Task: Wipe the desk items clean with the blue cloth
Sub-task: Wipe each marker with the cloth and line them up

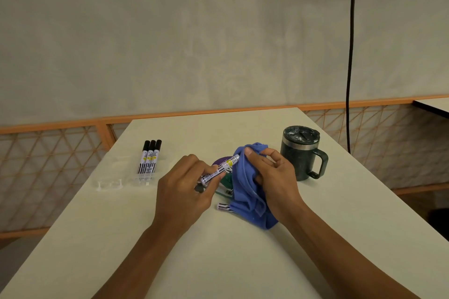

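The pale cream table narrows away from the viewer, its left and right edges running diagonally and its far edge meeting an orange lattice railing under a grey wall. The near stretch around the forearms is bare, as is the strip along the far edge. At mid-table the left grip pinches the near end of a white barcode-labelled marker, held tilted above the surface. The right grip is curled round the crumpled blue cloth, thumb on top, bunching it over the marker's far end; the cloth's tail trails onto the table. Under the hands lie a purple round item, a green item and another labelled marker half hidden by the cloth. To the left three black-capped markers lie side by side, with a clear plastic piece beside them near the left edge. Just right of the cloth stands a dark green lidded mug, handle facing right. A black cable hangs down the wall beyond it.
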A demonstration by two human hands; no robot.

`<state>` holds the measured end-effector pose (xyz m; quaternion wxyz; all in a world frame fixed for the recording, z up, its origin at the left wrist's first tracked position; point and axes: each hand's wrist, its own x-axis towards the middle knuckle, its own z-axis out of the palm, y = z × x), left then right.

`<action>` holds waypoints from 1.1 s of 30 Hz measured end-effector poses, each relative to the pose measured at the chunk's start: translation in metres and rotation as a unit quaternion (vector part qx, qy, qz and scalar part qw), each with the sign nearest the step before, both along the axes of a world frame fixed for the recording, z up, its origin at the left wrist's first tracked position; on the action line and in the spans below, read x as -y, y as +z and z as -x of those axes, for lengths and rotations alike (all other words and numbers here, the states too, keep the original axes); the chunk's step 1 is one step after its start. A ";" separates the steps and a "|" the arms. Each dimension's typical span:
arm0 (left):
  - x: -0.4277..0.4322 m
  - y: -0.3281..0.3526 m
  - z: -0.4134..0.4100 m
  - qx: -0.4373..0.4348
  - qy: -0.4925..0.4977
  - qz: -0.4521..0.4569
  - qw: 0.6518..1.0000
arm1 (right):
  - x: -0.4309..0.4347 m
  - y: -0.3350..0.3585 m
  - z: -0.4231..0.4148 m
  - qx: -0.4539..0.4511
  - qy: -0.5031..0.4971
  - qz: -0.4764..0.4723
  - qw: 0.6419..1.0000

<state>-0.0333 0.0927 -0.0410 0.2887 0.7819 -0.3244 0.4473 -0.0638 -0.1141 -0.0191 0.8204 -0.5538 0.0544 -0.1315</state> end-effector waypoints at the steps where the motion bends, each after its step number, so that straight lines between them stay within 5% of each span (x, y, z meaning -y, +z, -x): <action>1: 0.001 0.000 -0.001 0.004 0.001 0.003 1.000 | -0.001 0.000 0.001 -0.005 0.005 0.004 1.000; 7: 0.008 -0.002 0.002 -0.027 -0.022 0.011 0.999 | -0.013 0.005 0.007 -0.019 0.002 0.004 1.000; 12: 0.006 0.009 0.005 -0.181 -0.045 0.081 0.979 | -0.006 0.027 0.013 0.051 -0.037 0.038 0.997; 18: 0.023 0.012 0.020 -0.394 -0.112 0.137 0.902 | -0.009 0.041 0.024 0.123 -0.002 0.049 0.991; 27: 0.025 0.001 0.008 -0.361 -0.096 0.117 0.920 | -0.009 0.037 0.024 0.110 0.017 0.087 0.990; 33: 0.004 0.009 0.009 -0.405 -0.153 0.064 0.899 | -0.008 0.027 0.022 0.065 0.032 0.071 0.995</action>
